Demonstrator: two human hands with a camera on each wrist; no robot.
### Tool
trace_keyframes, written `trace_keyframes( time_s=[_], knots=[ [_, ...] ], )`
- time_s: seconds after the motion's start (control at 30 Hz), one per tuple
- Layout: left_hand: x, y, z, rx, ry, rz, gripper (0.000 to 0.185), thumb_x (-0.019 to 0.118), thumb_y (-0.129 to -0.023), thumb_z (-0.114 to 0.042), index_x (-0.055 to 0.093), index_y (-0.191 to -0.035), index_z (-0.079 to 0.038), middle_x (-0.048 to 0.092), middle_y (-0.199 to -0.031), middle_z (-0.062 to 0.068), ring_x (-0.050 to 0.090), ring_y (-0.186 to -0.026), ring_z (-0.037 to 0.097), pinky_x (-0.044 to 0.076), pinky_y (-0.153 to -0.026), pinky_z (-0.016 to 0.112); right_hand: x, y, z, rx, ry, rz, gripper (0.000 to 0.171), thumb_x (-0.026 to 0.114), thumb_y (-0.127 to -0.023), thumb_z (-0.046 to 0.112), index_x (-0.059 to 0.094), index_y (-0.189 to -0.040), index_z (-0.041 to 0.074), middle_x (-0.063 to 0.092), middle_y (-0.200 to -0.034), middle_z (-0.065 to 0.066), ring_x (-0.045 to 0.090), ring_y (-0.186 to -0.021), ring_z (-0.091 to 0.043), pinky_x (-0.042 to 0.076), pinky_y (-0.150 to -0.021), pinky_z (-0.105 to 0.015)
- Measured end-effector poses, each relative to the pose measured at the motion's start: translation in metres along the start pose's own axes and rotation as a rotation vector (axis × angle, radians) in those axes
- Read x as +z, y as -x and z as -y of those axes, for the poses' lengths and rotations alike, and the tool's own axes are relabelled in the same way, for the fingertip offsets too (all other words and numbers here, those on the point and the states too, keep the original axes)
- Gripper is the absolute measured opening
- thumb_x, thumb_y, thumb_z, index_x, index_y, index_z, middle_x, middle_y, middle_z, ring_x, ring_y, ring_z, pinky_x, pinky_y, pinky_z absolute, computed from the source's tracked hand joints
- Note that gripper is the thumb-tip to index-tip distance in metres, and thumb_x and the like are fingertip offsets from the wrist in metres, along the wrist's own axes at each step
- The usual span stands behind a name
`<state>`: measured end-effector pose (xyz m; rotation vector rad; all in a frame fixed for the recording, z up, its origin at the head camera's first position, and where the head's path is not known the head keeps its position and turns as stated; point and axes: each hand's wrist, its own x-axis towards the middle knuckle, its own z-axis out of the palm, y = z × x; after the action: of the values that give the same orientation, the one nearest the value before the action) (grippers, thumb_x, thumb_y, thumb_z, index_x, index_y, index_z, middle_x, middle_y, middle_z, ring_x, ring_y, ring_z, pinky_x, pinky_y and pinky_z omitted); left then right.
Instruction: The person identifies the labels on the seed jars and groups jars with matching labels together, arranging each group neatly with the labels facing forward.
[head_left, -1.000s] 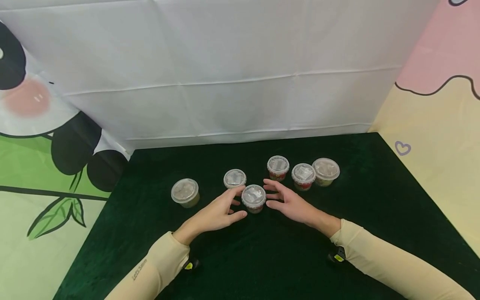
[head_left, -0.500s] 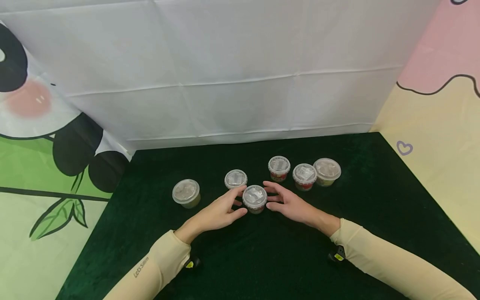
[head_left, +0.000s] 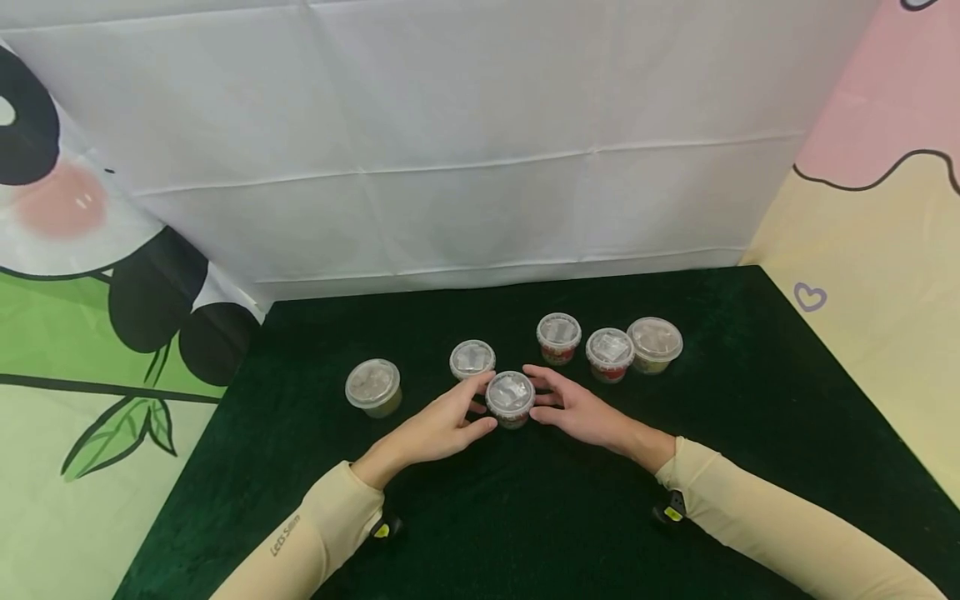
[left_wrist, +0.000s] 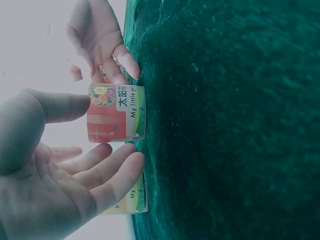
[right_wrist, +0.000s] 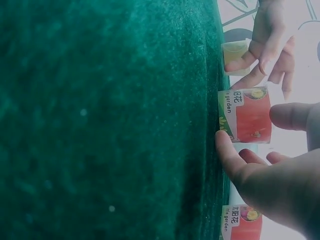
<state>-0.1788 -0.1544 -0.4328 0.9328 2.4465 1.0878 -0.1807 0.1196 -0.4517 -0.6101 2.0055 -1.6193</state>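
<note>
left hand (head_left: 435, 429) and right hand (head_left: 581, 410) cupped loosely around small red-labelled plastic tub with clear lid (head_left: 510, 398), fingers spread, green velvet cloth (head_left: 525, 517) underneath

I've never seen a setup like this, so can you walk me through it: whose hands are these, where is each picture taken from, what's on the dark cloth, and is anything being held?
No machine here: a person in cream sleeves works with bare hands. The wide picture comes from a camera on their head, looking down. The two greenish sideways pictures come from cameras worn on each wrist.

On the dark green cloth stand six small lidded cups. The left hand and right hand flank the nearest cup, which has a red label. Fingers are spread and close to it, perhaps just touching, but neither hand grips it; it stands on the cloth. The other five cups, such as the far-left cup, stand untouched.
</note>
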Motion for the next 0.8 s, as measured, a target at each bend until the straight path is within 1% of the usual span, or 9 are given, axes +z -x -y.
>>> trace_keyframes(
  time_s=[0.23,0.4,0.63,0.8],
  knots=[
    [0.0000,0.0005,0.0000,-0.020,-0.009,0.004,0.070,0.062,-0.103,-0.020,0.023,-0.159,-0.003,0.034,-0.159,0.014,0.059,-0.123,0.026,0.055,-0.092,0.033,0.0022,-0.0006,0.0013,-0.014,0.016,0.008,0.070,0.057,-0.103,0.013,0.019,-0.161,0.007,0.029,-0.161,-0.018,0.040,-0.141,-0.038,0.039,-0.112,-0.052],
    [0.0008,0.0018,-0.0015,-0.014,-0.005,-0.002,0.070,0.061,-0.103,-0.020,0.023,-0.158,-0.001,0.035,-0.158,0.015,0.059,-0.123,0.027,0.055,-0.092,0.035,0.0042,0.0000,0.0017,-0.020,0.029,0.008,0.070,0.057,-0.103,0.012,0.019,-0.161,0.006,0.030,-0.161,-0.018,0.041,-0.141,-0.038,0.039,-0.112,-0.052],
    [0.0014,0.0018,-0.0009,-0.024,-0.015,0.004,0.070,0.061,-0.103,-0.021,0.023,-0.159,-0.006,0.034,-0.158,0.013,0.058,-0.123,0.025,0.054,-0.092,0.033,0.0048,-0.0003,0.0000,-0.022,0.031,0.006,0.070,0.058,-0.103,0.013,0.019,-0.161,0.007,0.031,-0.160,-0.019,0.042,-0.140,-0.037,0.040,-0.111,-0.052],
    [0.0010,0.0024,-0.0003,-0.009,-0.012,-0.002,0.069,0.061,-0.103,-0.020,0.023,-0.159,-0.005,0.035,-0.157,0.015,0.058,-0.123,0.027,0.055,-0.093,0.038,0.0045,-0.0019,-0.0011,-0.018,0.043,0.005,0.070,0.058,-0.103,0.015,0.019,-0.162,0.009,0.033,-0.159,-0.017,0.043,-0.139,-0.036,0.040,-0.111,-0.052]
  ],
)
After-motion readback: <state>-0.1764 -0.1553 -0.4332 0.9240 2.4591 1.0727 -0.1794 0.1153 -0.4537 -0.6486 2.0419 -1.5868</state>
